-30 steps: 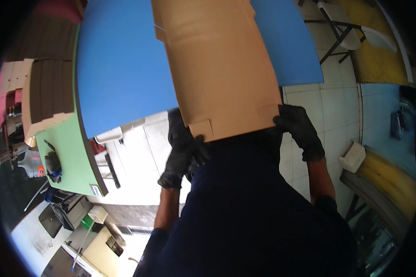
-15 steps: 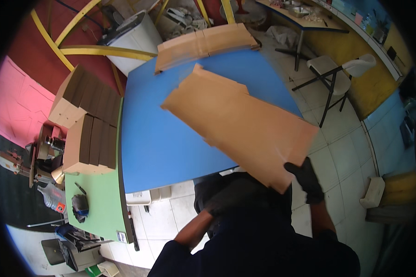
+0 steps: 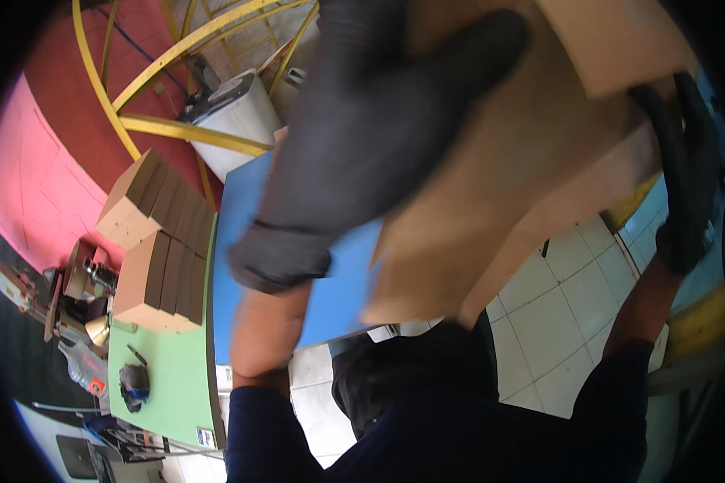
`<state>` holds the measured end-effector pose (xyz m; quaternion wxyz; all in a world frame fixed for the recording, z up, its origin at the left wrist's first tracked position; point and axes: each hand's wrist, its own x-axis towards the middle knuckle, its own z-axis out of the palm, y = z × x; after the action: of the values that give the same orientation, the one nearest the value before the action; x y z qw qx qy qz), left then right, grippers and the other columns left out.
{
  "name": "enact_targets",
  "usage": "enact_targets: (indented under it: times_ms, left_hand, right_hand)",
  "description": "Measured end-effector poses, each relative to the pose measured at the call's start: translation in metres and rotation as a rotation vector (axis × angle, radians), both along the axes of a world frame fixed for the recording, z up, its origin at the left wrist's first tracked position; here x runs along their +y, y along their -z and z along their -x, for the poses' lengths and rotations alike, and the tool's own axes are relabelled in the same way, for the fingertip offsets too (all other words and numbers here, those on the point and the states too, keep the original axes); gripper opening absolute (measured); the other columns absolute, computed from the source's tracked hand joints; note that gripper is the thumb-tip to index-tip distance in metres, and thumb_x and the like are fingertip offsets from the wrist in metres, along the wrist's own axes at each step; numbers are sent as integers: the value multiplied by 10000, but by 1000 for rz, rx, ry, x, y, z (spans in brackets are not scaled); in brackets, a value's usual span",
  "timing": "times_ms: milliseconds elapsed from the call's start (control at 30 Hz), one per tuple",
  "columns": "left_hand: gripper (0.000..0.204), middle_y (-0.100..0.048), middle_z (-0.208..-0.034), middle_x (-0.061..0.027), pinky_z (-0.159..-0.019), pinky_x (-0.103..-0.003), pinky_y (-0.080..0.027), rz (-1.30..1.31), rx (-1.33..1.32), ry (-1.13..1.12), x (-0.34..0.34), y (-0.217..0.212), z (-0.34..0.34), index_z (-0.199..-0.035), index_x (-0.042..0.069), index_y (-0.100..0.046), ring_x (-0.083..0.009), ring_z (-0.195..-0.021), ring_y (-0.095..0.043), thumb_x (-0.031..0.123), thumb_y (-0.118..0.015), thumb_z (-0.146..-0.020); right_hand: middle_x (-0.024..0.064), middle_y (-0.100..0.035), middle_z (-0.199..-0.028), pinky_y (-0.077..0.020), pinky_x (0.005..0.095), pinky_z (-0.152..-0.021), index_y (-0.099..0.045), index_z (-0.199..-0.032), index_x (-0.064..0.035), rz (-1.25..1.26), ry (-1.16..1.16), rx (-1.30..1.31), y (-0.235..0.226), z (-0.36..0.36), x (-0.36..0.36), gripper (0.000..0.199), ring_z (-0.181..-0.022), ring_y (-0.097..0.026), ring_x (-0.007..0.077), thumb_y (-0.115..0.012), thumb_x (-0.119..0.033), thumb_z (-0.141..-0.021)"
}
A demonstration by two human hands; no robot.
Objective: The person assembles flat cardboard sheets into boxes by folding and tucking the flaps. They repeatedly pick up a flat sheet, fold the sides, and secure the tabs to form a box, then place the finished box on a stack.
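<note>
A large brown die-cut cardboard box blank (image 3: 491,201) is raised close before me, tilted, with a flap folded at its upper right. It hides much of the blue table. My right hand (image 3: 689,177), in a black glove, grips the blank's right edge between thumb and fingers. In front of its left part is my left hand (image 3: 370,137), also black-gloved and slightly blurred. That hand's thumb stretches out across the cardboard, apart from the fingers, which run up past the top of the picture. Whether the left palm touches the cardboard is hard to tell.
The blue table (image 3: 246,298) stands ahead, with a green table (image 3: 165,374) along its left side. Several folded brown boxes (image 3: 157,282) are stacked there, near a dark bundle (image 3: 134,382). Yellow metal bars (image 3: 193,133) and a white appliance (image 3: 234,117) are behind.
The cardboard blank has risen from over the table toward me and turned. My left hand has come up from below in front of it; my right hand has moved up and right with its edge.
</note>
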<state>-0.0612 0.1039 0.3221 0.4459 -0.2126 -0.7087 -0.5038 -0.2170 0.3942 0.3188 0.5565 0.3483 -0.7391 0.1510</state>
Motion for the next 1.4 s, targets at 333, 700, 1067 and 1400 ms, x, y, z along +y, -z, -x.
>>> enact_targets:
  times_ms: [333, 700, 1067, 1400]
  left_hand:
    - [380, -734, -1108, -86, -810, -285, -567, 28, -192, -308, -32, 9, -19, -1290, -6, -649, -90, -981, -668, 74, -747, -932]
    - [323, -738, -1120, -73, -878, -276, -520, -94, -472, -304, -83, 79, -10, -1269, -31, -683, -89, -986, -638, 25, -605, -960]
    - [416, -744, -1143, -97, -917, -310, -533, -332, -525, -144, -72, 108, -25, -1303, -28, -667, -138, -1021, -673, -52, -619, -891]
    - [195, -784, -1002, -43, -820, -282, -550, -252, -436, -438, -126, 135, -24, -1073, 10, -777, -99, -880, -686, 62, -819, -890]
  right_hand:
    - [163, -714, -1075, -518, 435, -902, -738, -1185, -101, -167, -160, -149, -16, -1, -92, 453, -1008, -674, 340, -817, -384, -840]
    - [167, -744, -991, -528, 449, -870, -746, -1164, -83, -341, -528, -643, 41, 20, -122, 432, -931, -711, 321, -797, -343, -823]
    - [152, -711, -849, -517, 448, -744, -736, -1045, -72, -345, -442, -536, 83, 34, -137, 372, -793, -683, 352, -835, -347, -815]
    - [145, -723, -1076, -525, 453, -856, -646, -1254, -80, -284, -434, -438, 98, 51, -142, 531, -958, -690, 356, -851, -253, -796]
